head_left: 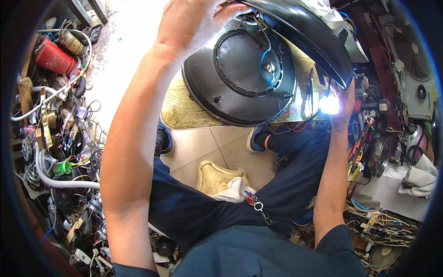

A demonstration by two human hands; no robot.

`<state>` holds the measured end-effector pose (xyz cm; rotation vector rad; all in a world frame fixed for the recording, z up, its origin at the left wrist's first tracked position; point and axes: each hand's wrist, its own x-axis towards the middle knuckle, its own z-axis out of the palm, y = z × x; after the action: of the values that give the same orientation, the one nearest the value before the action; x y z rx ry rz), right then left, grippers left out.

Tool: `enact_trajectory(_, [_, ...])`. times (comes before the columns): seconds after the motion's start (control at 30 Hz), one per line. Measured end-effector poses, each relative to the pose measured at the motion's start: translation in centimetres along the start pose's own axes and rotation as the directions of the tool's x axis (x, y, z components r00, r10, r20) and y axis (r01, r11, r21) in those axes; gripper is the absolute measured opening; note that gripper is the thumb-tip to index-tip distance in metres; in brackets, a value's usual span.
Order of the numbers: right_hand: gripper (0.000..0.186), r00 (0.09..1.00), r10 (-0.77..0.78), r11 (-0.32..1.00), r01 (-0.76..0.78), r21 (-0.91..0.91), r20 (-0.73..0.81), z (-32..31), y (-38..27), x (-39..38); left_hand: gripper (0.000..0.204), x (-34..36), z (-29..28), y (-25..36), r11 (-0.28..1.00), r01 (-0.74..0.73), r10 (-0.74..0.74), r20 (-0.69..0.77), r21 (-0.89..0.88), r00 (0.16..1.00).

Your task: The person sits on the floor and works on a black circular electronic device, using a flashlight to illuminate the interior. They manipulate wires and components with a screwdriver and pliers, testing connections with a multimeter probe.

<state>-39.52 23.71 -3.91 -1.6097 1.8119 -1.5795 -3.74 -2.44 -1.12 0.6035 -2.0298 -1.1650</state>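
A glossy black curved housing (304, 30) is raised and tilted at the top right. My left hand (191, 23) grips its far left edge, thumb along the rim, with part of the fingers cut off by the frame. Around the housing's lower right end my right hand (344, 104) is closed, partly washed out by a bright light (330, 105). Below it lies a round black appliance base (221, 99) with a raised ring. Thin blue and other coloured wires (264, 60) run from the ring's middle up toward the housing.
The base rests on a wooden board (177, 111). Beside it lies a dark slim tool (310, 83). Heaped cables and parts (69, 152) and a red canister (55, 57) crowd the left. A fan unit (413, 51) and more wires (383, 226) fill the right. A yellowish stool (214, 175) is between my legs.
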Motion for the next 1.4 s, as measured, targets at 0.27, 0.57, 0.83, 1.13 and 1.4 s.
enact_trajectory(0.27, [0.09, 1.0, -0.023, 0.994, 0.023, -0.106, -0.001, 0.1, 0.1, -0.4, 0.036, -0.6, -0.1, -0.2, 0.978, -0.099, 0.113, -0.068, 0.185, 0.991])
enact_trajectory(0.57, [0.068, 0.997, 0.015, 0.997, -0.009, 0.078, -0.079, 1.0, 0.4, -0.7, 0.044, 0.2, -0.1, -1.2, 0.964, -0.079, 0.068, 0.05, 0.253, 0.996])
enact_trajectory(0.83, [0.074, 0.995, 0.029, 0.999, -0.024, 0.048, -0.093, -0.7, 1.8, -1.6, 0.044, 0.3, -0.1, 0.8, 0.962, 0.007, -0.011, 0.013, 0.274, 1.0])
enact_trajectory(1.13, [0.09, 0.994, 0.037, 0.997, -0.044, -0.063, -0.105, 0.3, 1.3, -1.5, 0.037, 0.1, -0.1, 0.4, 0.966, 0.047, -0.045, -0.014, 0.256, 0.999])
enact_trajectory(1.4, [0.09, 0.992, -0.029, 1.0, 0.029, -0.005, -0.125, 1.6, 1.0, -1.3, 0.031, -0.5, 0.1, 0.7, 0.954, -0.094, 0.122, -0.082, 0.286, 0.989])
